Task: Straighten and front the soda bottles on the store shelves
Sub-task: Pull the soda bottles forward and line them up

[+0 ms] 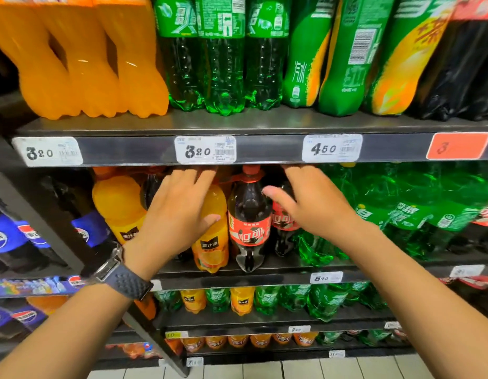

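Left hand [177, 214] on orange bottle [212, 247], fingers [182, 179] straight.

Top row is cut by the upper edge: orange plastic soda bottles [73, 64], clear green plastic bottles [223, 67]. Dark cola bottles with red labels [467, 72] top right are blurred and clipped by the right edge. Red price tag [458, 145]: print smeared, unreadable. Black shelf rail [264, 149] hides the right hand [316, 206] fingertips. Left hand [177, 214] covers the shoulder of the black-labelled orange juice bottle [212, 250]. The right hand covers most of the rear red-labelled cola bottle [282, 220]. Grip of either hand: cannot tell. White tags on the lowest shelves [299, 329] are too small to read. Blue-labelled cola bottles [4, 236] are clipped by the left edge.
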